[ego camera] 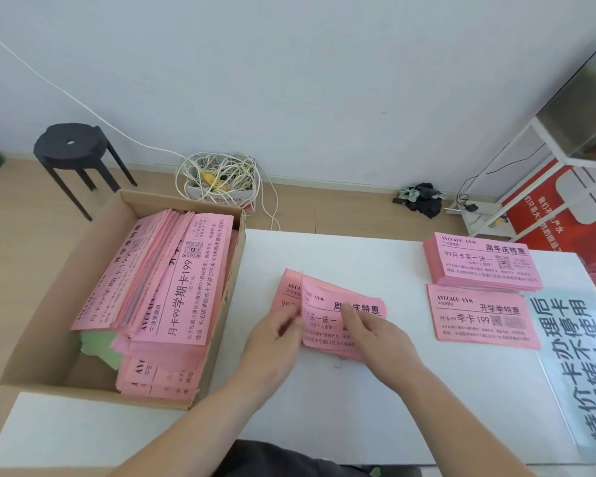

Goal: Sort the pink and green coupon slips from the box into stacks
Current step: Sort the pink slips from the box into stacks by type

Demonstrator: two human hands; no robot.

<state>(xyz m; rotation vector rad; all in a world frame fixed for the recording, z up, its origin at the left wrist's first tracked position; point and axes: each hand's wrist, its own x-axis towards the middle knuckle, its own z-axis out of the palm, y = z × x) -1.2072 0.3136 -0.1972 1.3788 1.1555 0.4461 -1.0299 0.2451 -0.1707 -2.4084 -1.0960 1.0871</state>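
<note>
In the head view, a bundle of pink slips [288, 290] was held low over the white table [358, 414] at the centre, its long axis laid from 9 to 3 o'clock. Its top slip [324, 304] seemed to be pinched at the 9 o'clock edge by the left hand [277, 339], though the fingers were blurred. The 4 o'clock corner was gripped by the right hand [382, 339], thumb pressed on top, other fingers hidden. The far stack [479, 259], with the same heading, was seen at 2 o'clock, nearer the right hand. The box [49, 304] was at 9 o'clock.
</note>
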